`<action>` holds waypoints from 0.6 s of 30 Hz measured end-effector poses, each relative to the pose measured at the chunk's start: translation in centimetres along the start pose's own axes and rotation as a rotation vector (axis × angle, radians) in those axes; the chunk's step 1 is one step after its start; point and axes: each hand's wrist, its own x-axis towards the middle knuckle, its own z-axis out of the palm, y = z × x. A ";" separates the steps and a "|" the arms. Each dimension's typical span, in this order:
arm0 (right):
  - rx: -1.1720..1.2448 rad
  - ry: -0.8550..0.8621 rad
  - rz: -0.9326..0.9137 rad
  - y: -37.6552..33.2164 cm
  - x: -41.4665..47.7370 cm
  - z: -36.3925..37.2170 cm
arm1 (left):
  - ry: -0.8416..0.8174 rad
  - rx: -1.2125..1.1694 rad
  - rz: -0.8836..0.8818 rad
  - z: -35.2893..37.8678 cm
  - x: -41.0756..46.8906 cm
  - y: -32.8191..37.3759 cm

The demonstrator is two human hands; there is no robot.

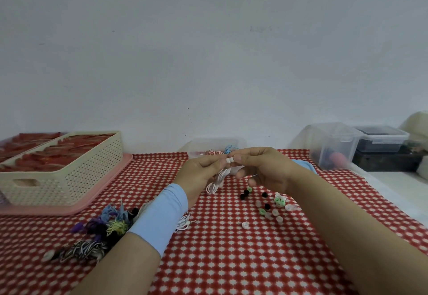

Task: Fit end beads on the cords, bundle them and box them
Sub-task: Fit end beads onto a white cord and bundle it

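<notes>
**Bead held to cord over the checked cloth**

At far left a cream perforated plastic basket (69,179) sits on a pink plastic tray (111,188) and is filled with flat red pieces; what they are I cannot tell. In front of it a heap of mixed coloured cords (108,223) lies on the red-and-white checked tablecloth (231,260).

The left hand (199,174), with a pale blue sleeve band (162,216) on the wrist, has its fingers curled round a looped pale pink-white cord (217,181). The loops hang from the fist, long axis running down and a little left, their lower end close above the cloth. The cord's tip points right, at the small white end bead (229,160), which the right hand (261,169) pinches between thumb and forefinger, the other fingers loosely bent.

Behind the hands a shallow clear plastic box (238,143) holds pink and blue cords. Below the right hand, loose black, green and white beads (271,204) lie scattered. Further right, a tall clear lidded tub (333,146) holds something pink and blue, and a clear lidded box with dark contents (382,141) sits beside it.
</notes>
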 end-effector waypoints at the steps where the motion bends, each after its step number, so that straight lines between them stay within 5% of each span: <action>1: 0.006 -0.004 0.001 0.0 0.0 0.0 | -0.006 -0.007 -0.001 0.0 0.0 0.1; 18: -0.061 -0.005 0.000 0.1 -0.1 0.1 | -0.046 0.071 0.035 0.1 -0.8 0.7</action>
